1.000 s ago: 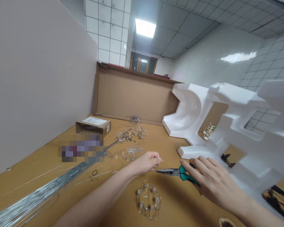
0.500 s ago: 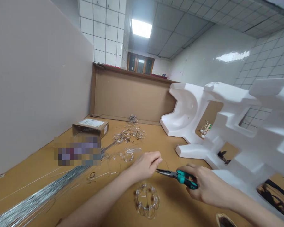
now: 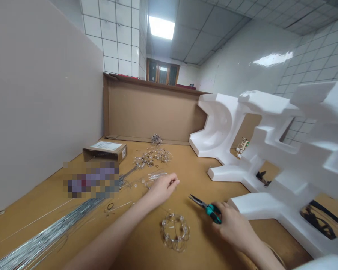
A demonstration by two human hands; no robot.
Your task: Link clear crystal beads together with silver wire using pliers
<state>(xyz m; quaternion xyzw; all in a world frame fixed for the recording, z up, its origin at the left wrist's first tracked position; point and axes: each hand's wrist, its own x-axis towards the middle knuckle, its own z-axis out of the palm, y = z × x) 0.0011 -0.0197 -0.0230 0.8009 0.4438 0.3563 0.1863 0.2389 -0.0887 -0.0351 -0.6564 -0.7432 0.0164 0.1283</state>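
Small carton (image 3: 121,154), left, bears a white label (image 3: 107,146), print illegible; contents indistinct. Pliers (image 3: 205,207), right of the beaded wire ring (image 3: 164,223), point far left, long axis oblique. Right hand (image 3: 232,223): fingers clamped around the handles. Left hand (image 3: 165,187), above the tabletop (image 3: 194,172): fingers curled together; any pinched object cannot be discerned.

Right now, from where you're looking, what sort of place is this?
Probably a makeshift craft workspace in a tiled room, maybe at home, though I can't be sure. The signs are pliers in the right hand, a wire bundle and a beaded ring.
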